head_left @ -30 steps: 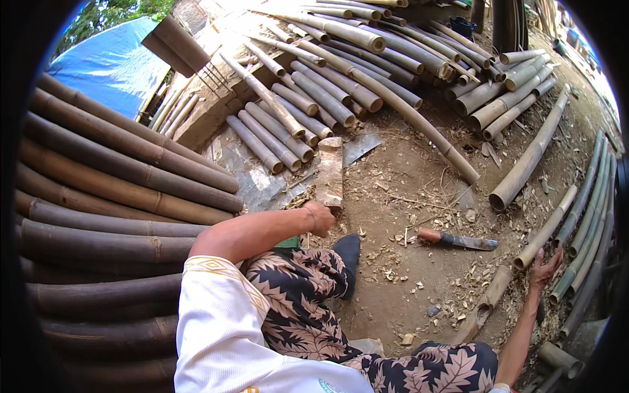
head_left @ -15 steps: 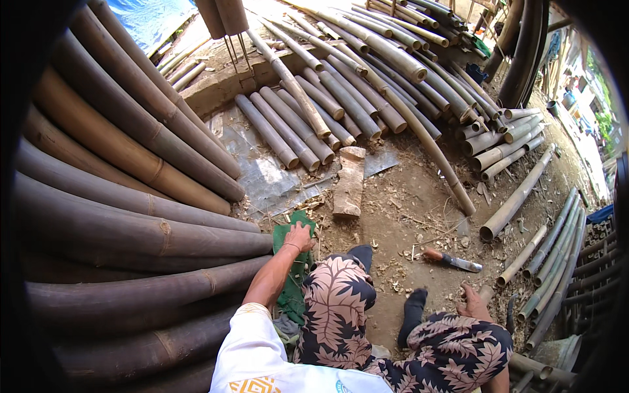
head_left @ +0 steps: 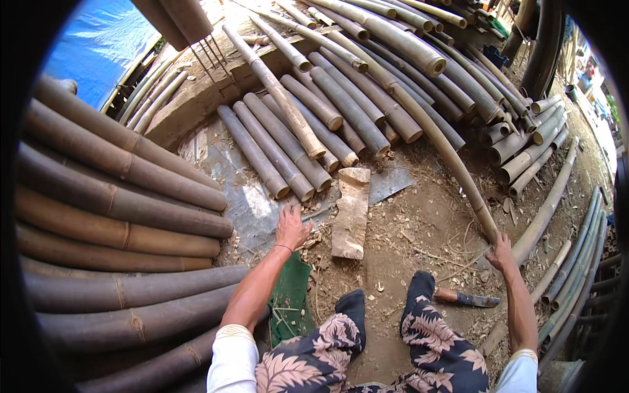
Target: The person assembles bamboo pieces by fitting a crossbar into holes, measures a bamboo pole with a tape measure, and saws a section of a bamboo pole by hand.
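Bamboo pole ends at right hand, grip unclear, while left hand hangs empty, open, by edge of metal sheet.

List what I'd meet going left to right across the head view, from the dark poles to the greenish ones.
Stacked dark bamboo poles, left hand, pale wooden block, right foot in a dark sock, knife, right hand, greenish bamboo poles.
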`<state>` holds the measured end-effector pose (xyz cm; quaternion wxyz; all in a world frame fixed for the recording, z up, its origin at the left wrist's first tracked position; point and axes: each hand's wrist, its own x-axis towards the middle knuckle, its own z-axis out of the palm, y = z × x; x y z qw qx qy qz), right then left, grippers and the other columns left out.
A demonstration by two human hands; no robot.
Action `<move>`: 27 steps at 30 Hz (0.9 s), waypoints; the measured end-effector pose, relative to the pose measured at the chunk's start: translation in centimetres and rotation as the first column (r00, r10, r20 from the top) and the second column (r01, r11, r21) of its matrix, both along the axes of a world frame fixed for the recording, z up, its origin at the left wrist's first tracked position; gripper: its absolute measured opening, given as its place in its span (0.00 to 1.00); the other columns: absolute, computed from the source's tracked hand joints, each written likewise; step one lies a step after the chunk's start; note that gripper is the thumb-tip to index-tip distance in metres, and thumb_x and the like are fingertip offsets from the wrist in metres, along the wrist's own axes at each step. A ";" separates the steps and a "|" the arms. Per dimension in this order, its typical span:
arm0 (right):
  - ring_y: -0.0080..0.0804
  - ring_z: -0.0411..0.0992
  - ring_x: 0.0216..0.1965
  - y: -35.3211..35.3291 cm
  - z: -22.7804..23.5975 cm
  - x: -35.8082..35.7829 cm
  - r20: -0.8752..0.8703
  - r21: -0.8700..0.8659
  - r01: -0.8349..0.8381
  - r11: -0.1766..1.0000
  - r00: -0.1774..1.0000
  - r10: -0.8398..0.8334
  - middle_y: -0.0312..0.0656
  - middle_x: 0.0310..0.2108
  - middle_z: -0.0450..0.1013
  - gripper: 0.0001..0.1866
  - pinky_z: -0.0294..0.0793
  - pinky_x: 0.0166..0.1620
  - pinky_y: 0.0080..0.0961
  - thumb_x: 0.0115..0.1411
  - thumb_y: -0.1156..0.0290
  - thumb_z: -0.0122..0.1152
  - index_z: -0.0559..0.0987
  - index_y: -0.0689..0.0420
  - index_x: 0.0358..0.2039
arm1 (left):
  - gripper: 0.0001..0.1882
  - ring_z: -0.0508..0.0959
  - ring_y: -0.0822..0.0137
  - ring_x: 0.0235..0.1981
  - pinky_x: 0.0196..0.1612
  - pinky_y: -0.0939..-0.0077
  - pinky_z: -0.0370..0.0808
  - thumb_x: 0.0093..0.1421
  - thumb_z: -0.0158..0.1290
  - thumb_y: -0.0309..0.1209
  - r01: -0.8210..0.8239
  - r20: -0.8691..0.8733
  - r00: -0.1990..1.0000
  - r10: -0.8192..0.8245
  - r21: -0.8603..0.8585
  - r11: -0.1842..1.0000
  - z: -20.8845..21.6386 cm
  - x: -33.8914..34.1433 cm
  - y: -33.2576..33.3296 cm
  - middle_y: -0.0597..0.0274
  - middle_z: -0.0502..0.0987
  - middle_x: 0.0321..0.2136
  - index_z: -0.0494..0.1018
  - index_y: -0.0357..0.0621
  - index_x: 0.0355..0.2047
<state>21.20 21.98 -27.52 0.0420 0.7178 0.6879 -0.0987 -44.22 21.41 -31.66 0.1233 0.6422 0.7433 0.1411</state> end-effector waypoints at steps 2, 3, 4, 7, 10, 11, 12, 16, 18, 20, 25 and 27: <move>0.59 0.60 0.59 6.0 -1.3 -2.3 -0.067 0.066 0.038 0.997 0.997 -0.034 0.56 0.59 0.59 0.52 0.65 0.61 0.46 0.44 0.64 0.75 0.55 0.56 0.66 | 0.34 0.63 0.40 0.58 0.62 0.54 0.63 0.55 0.60 0.42 0.046 -0.064 0.997 -0.044 0.019 0.999 0.7 -0.3 3.8 0.39 0.62 0.55 0.62 0.34 0.56; 0.59 0.60 0.59 8.0 -2.6 -2.7 -0.071 0.057 0.064 0.996 0.996 -0.060 0.55 0.59 0.59 0.52 0.65 0.61 0.46 0.44 0.63 0.75 0.54 0.56 0.66 | 0.37 0.62 0.40 0.59 0.63 0.54 0.63 0.56 0.59 0.43 0.034 -0.056 0.998 -0.033 0.008 0.999 0.8 -0.4 5.8 0.37 0.61 0.57 0.61 0.32 0.58; 0.59 0.61 0.59 9.9 -4.1 -3.3 -0.074 0.054 0.086 0.995 0.994 -0.082 0.55 0.59 0.59 0.53 0.66 0.61 0.46 0.44 0.62 0.76 0.53 0.56 0.66 | 0.37 0.63 0.40 0.59 0.62 0.54 0.63 0.56 0.59 0.43 0.018 -0.092 0.996 -0.013 0.050 0.999 0.7 -0.5 7.8 0.36 0.62 0.57 0.61 0.32 0.58; 0.55 0.64 0.57 13.9 -7.6 -4.0 0.118 0.093 0.142 0.985 0.981 -0.153 0.54 0.55 0.63 0.50 0.72 0.55 0.45 0.43 0.66 0.77 0.57 0.57 0.63 | 0.45 0.60 0.39 0.62 0.64 0.54 0.60 0.56 0.59 0.48 -0.052 -0.074 0.996 0.058 0.086 0.995 0.8 -1.6 13.2 0.33 0.60 0.60 0.54 0.31 0.64; 0.55 0.69 0.52 16.1 -8.7 -2.6 0.083 0.025 0.182 0.983 0.980 -0.184 0.53 0.52 0.66 0.43 0.74 0.52 0.45 0.42 0.69 0.77 0.61 0.59 0.55 | 0.52 0.62 0.38 0.61 0.63 0.53 0.63 0.56 0.58 0.57 -0.162 0.113 0.981 0.159 0.025 0.986 0.7 -2.1 17.5 0.31 0.59 0.60 0.50 0.32 0.66; 0.56 0.70 0.51 16.7 -8.2 -2.4 0.067 -0.010 0.192 0.981 0.979 -0.191 0.53 0.51 0.67 0.41 0.74 0.52 0.45 0.42 0.69 0.77 0.62 0.59 0.53 | 0.53 0.64 0.38 0.61 0.61 0.52 0.65 0.55 0.56 0.61 -0.216 0.185 0.957 0.224 -0.061 0.974 0.3 -2.4 18.5 0.31 0.60 0.60 0.51 0.35 0.67; 0.57 0.70 0.49 16.8 -7.0 -2.6 0.065 -0.045 0.173 0.984 0.983 -0.170 0.54 0.49 0.68 0.38 0.74 0.51 0.46 0.42 0.68 0.76 0.63 0.60 0.50 | 0.53 0.64 0.38 0.61 0.61 0.52 0.65 0.54 0.55 0.63 -0.212 0.161 0.958 0.237 -0.160 0.964 1.0 -2.1 19.3 0.30 0.61 0.59 0.52 0.36 0.67; 0.53 0.73 0.46 14.7 -0.4 -5.2 -0.225 -0.056 0.255 0.965 0.939 -0.261 0.56 0.44 0.72 0.36 0.73 0.49 0.40 0.40 0.62 0.75 0.68 0.63 0.47 | 0.54 0.66 0.36 0.60 0.60 0.50 0.66 0.51 0.52 0.70 -0.194 0.088 0.965 0.246 -0.387 0.901 3.4 -1.6 20.4 0.27 0.63 0.57 0.58 0.37 0.64; 0.46 0.73 0.45 12.8 4.8 -6.9 -0.567 -0.204 0.322 0.924 0.731 -0.380 0.52 0.44 0.74 0.39 0.72 0.48 0.36 0.40 0.60 0.74 0.68 0.63 0.51 | 0.54 0.67 0.35 0.58 0.61 0.51 0.66 0.50 0.52 0.71 -0.177 0.139 0.958 0.250 -0.398 0.900 3.4 -2.6 20.6 0.26 0.65 0.56 0.61 0.35 0.62; 0.37 0.72 0.45 11.2 10.3 -8.2 -0.695 -0.430 0.301 0.851 0.492 -0.524 0.47 0.44 0.74 0.41 0.72 0.48 0.32 0.43 0.58 0.73 0.69 0.63 0.55 | 0.57 0.66 0.37 0.60 0.62 0.54 0.65 0.47 0.54 0.72 -0.124 0.240 0.943 0.232 -0.392 0.911 2.7 -4.1 21.1 0.27 0.65 0.57 0.62 0.31 0.60; 0.37 0.76 0.41 12.9 17.6 -12.0 -0.744 -0.501 0.090 0.861 0.464 -0.481 0.48 0.38 0.76 0.38 0.76 0.44 0.35 0.45 0.55 0.75 0.72 0.65 0.52 | 0.60 0.65 0.43 0.62 0.64 0.57 0.63 0.45 0.56 0.72 -0.021 0.259 0.955 0.148 -0.437 0.899 1.8 -6.5 21.7 0.31 0.63 0.60 0.61 0.29 0.62; 0.42 0.77 0.39 13.3 16.6 -12.6 -0.722 -0.378 0.036 0.925 0.613 -0.319 0.49 0.35 0.76 0.38 0.78 0.43 0.37 0.45 0.55 0.76 0.72 0.65 0.50 | 0.62 0.66 0.45 0.62 0.64 0.59 0.62 0.45 0.55 0.72 -0.003 0.251 0.958 0.138 -0.474 0.881 1.5 -7.3 21.9 0.32 0.65 0.60 0.59 0.27 0.62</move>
